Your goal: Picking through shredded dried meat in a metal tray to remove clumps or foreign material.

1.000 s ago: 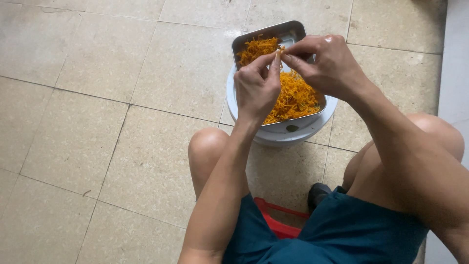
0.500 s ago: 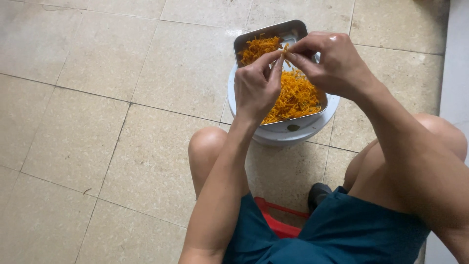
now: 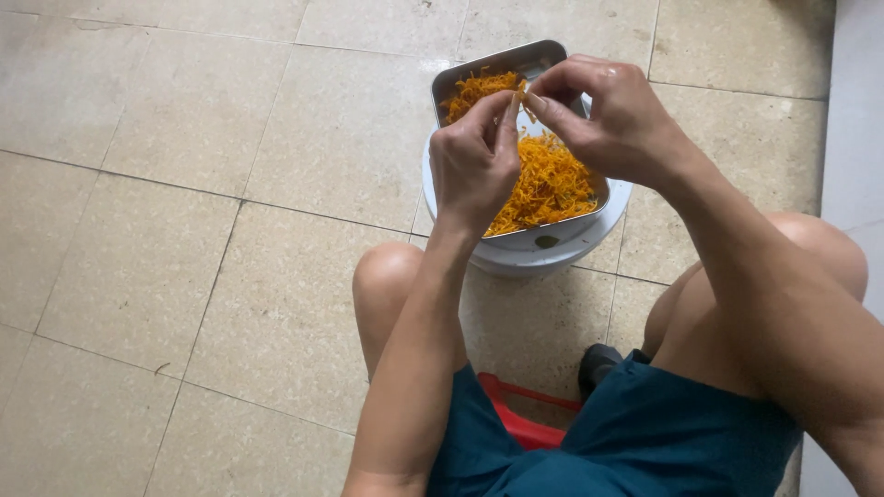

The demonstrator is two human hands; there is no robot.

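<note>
Upper right of the frame: left hand and right hand pinch fingertips together on an orange shred above the rectangular metal tray of shredded orange strands, atop a round white bowl.

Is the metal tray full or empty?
Partly full. Orange shreds heap in the metal tray, but bare metal shows at its far end.
</note>
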